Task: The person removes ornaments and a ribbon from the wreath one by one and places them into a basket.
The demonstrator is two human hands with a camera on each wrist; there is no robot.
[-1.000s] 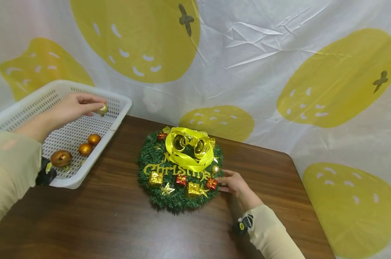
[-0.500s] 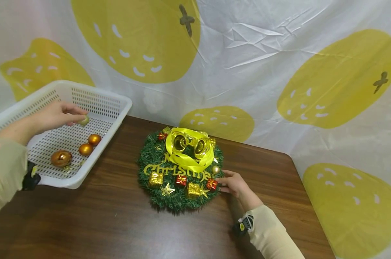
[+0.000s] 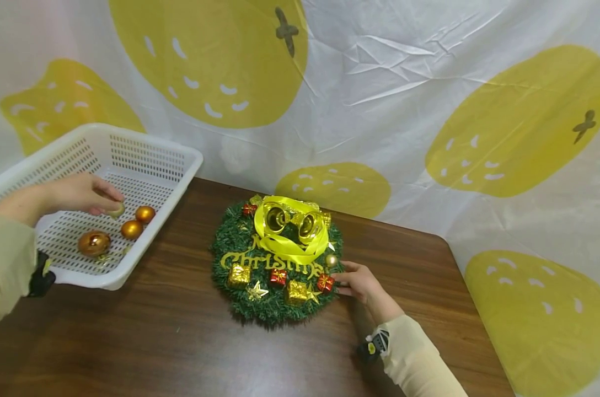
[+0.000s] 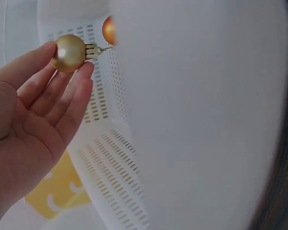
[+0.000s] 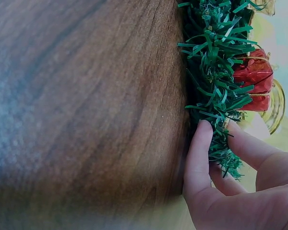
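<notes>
Matt gold bauble (image 4: pixel 68 52), perforated white plastic basket (image 3: pixel 146 160), bristly tinsel wreath (image 3: pixel 272 300), grained wooden table (image 3: pixel 181 342)

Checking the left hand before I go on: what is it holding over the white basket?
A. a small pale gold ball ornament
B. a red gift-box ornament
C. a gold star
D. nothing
A: the left hand pinches a small pale gold ball ornament at its fingertips, inside the white basket.
</notes>
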